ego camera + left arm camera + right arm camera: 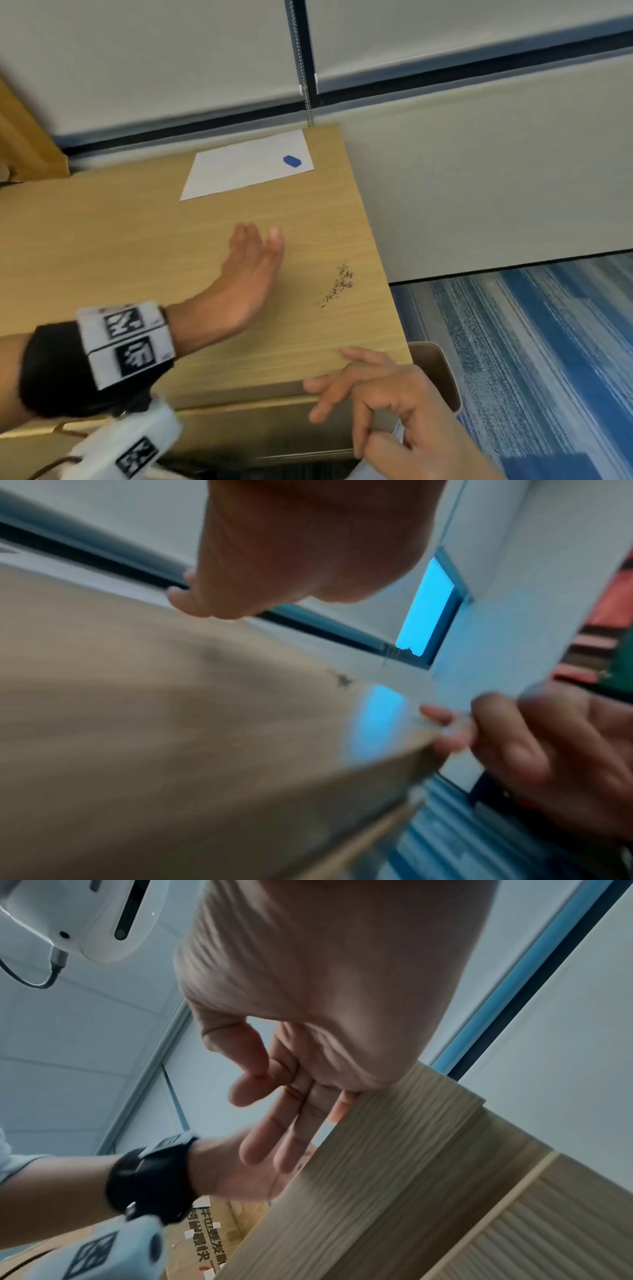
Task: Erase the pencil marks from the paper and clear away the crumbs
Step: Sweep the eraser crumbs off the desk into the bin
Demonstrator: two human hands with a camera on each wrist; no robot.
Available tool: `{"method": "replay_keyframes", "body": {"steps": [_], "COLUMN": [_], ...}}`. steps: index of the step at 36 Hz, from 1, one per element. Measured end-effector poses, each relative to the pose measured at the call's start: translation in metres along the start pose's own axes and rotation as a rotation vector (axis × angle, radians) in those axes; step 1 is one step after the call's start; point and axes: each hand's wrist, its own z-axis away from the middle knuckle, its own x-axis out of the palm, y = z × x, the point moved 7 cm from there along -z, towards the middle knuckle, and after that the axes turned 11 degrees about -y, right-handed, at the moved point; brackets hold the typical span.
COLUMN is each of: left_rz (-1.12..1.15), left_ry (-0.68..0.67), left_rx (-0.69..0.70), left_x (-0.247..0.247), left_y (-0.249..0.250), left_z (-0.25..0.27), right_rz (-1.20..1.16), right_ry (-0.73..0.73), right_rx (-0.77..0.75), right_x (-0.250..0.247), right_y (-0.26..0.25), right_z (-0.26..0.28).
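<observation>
A white paper point(246, 164) lies at the far side of the wooden desk point(137, 240), and a blue eraser point(292, 161) rests on its right part. A small streak of dark crumbs point(337, 284) point(342, 680) sits near the desk's right edge. My left hand point(253, 270) point(274, 561) stands on its edge on the desk just left of the crumbs, fingers straight, palm facing them. My right hand point(363, 383) point(294, 1069) is at the desk's front right corner, fingers loosely spread against the edge, holding nothing.
A brown bin point(438, 370) stands on the floor beside the desk's right front corner, over blue striped carpet point(531, 359). A wall with blinds runs behind the desk. A printed cardboard box point(212, 1231) shows below the desk in the right wrist view.
</observation>
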Motion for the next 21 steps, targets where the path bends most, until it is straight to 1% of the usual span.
{"method": "replay_keyframes", "body": {"steps": [2, 3, 5, 7, 10, 12, 15, 17, 18, 19, 20, 21], "left_rz": [-0.143, -0.218, -0.321, -0.367, -0.314, -0.255, -0.171, -0.058, 0.019, 0.063, 0.045, -0.026], "left_ry": [-0.021, -0.060, -0.138, -0.181, -0.234, -0.287, -0.348, -0.336, -0.312, -0.311, -0.342, -0.374], "left_rx": [-0.120, -0.154, -0.149, -0.099, -0.026, 0.020, 0.072, 0.037, 0.018, 0.032, 0.043, 0.040], "left_x": [0.005, 0.011, 0.035, 0.051, 0.068, 0.078, 0.093, 0.082, 0.071, 0.060, 0.051, 0.044], "left_y": [-0.029, -0.036, -0.039, -0.024, 0.005, 0.022, 0.041, 0.046, 0.045, 0.046, 0.046, 0.042], "left_z": [0.000, 0.003, 0.010, 0.015, 0.006, -0.003, -0.017, -0.021, -0.020, -0.016, -0.009, -0.004], "right_rz": [-0.012, -0.016, -0.026, -0.064, -0.230, -0.298, -0.289, -0.215, -0.169, -0.118, -0.085, -0.067], "right_ry": [-0.001, -0.002, 0.002, 0.013, 0.008, 0.018, -0.052, -0.108, -0.095, -0.025, 0.093, 0.232], "right_rx": [-0.001, -0.005, -0.011, -0.010, 0.025, -0.009, -0.080, -0.034, 0.018, 0.087, 0.169, 0.264], "right_x": [-0.001, -0.001, -0.003, -0.007, -0.015, -0.025, -0.045, -0.062, -0.074, -0.090, -0.109, -0.129], "right_y": [-0.001, -0.001, -0.003, -0.007, -0.014, -0.020, -0.026, -0.019, -0.011, 0.002, 0.017, 0.035], "right_z": [-0.001, -0.001, -0.001, 0.002, 0.010, 0.015, 0.021, 0.030, 0.037, 0.046, 0.058, 0.072]}}
